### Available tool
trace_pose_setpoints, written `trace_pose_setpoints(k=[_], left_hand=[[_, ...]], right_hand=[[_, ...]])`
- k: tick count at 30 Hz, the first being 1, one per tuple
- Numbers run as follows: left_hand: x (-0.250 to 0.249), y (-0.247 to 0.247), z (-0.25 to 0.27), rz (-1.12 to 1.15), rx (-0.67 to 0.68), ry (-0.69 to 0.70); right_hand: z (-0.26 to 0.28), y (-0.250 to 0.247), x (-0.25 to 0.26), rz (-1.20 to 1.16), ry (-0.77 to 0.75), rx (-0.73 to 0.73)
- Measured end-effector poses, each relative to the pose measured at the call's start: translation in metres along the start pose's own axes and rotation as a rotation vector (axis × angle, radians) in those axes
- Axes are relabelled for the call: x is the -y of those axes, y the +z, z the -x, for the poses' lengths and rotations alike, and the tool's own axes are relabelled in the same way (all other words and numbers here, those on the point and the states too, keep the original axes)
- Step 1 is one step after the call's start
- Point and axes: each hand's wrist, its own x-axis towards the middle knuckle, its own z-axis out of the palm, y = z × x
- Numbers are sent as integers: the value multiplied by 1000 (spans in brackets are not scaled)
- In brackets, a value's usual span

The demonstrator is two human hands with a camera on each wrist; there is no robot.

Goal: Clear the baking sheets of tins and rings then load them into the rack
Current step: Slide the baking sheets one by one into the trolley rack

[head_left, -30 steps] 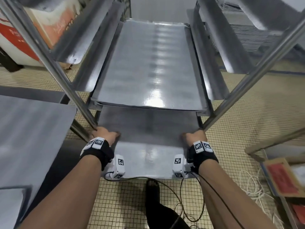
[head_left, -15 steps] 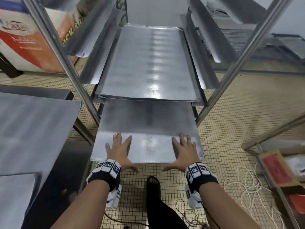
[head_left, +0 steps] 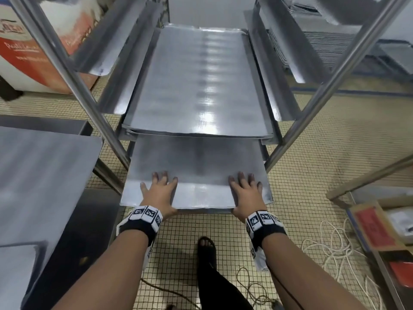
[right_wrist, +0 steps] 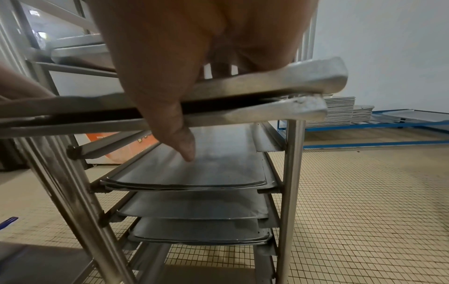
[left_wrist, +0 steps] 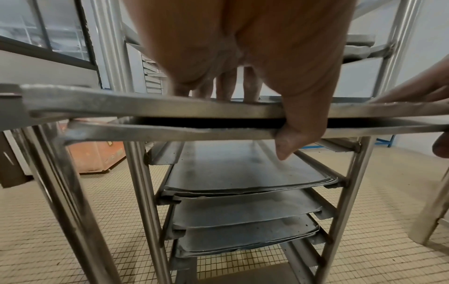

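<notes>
On the near edge of a baking sheet [head_left: 196, 166] half inside the rack [head_left: 330, 86], both hands lie flat. Left hand [head_left: 159, 193] and right hand [head_left: 245, 193] have fingers spread, thumbs hanging over the edge.

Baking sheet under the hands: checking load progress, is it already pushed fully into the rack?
No, the baking sheet juts out past the rack posts toward the person.

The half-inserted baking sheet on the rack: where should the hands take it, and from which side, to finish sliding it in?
Take the baking sheet by its near short edge, from the front of the rack. That edge alone overhangs the runners; the long sides sit in them. The left hand and right hand lie flat near its corners, thumbs hooked under the rim, so pushing evenly should keep it straight.
</notes>
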Motion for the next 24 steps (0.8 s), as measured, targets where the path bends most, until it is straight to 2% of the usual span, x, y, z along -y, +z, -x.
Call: trace_pose_setpoints(k=[9,20,24], left_hand=[[5,-28,-54,58,59,-21],[12,-51,-102,-54,98,17],[10,-61,-119,-90,168,-7]], right_hand=[[-56,-21,-3,21,-6,28],[-113,-27,-10,49,-10,97],[-121,-36,-9,135,-68,-19]])
